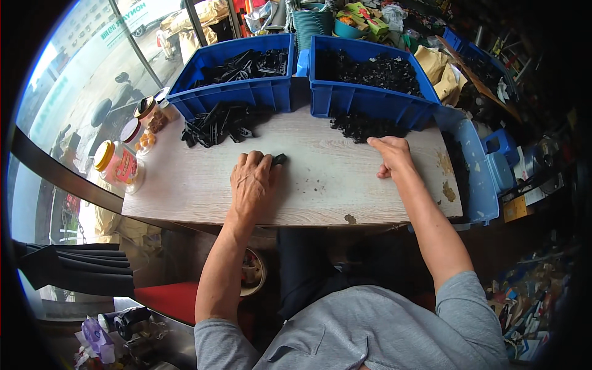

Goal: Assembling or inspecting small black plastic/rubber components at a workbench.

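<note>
My left hand (251, 183) rests low over the tabletop, fingers bent and closed around a small black plastic piece (279, 160) that shows past its fingertips. Ahead of it lies a loose pile of long black plastic parts (222, 125). My right hand (393, 157) is just on the near side of a heap of small black parts (361, 127). One digit stretches toward that heap and another bends lower down, with a gap between them. I see nothing held there.
Two blue bins, one with long black parts (231, 95) and one with small ones (376, 105), stand along the table's (308, 206) far edge. Several lidded jars (117, 163) line the left edge by a window. A light-blue tub (484, 197) adjoins the right edge.
</note>
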Demonstrator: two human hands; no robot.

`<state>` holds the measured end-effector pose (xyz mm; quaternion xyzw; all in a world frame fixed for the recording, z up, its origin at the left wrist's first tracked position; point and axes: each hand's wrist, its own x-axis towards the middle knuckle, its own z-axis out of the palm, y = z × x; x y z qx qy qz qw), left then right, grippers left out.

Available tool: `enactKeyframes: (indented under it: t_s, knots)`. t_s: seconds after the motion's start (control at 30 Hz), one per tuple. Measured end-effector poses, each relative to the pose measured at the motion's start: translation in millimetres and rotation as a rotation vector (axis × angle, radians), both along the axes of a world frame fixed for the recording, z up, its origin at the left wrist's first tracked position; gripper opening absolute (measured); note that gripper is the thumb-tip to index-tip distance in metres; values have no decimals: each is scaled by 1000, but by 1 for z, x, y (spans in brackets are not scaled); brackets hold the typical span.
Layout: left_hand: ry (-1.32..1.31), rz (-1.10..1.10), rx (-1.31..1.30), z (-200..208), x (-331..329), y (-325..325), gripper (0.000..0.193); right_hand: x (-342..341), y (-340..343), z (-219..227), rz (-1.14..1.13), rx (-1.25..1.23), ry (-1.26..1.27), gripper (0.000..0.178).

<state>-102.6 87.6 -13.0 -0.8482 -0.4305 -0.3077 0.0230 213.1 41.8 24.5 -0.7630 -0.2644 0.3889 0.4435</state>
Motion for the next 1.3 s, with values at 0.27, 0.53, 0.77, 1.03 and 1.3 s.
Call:
enactKeyframes:
  t_s: [0.27, 0.53, 0.77, 1.03, 1.3]
  knots:
    - [-51, 31, 20, -2, 2, -1, 28, -7, 15, -4, 51, 7, -158, 27]
    - [-175, 60, 183, -2, -2, -1, 29, -6, 10, -7, 53, 39, -117, 25]
    - [-197, 68, 163, -3, -6, 1, 26, -19, 12, -8, 192, -34, -217, 22]
    - [-683, 43, 85, -7, 9, -23, 14, -30, 12, -4, 265, -59, -441, 15]
    - [-1033, -12, -791, -7, 98, -73, 35, -34, -21, -6, 414, 138, 5, 15]
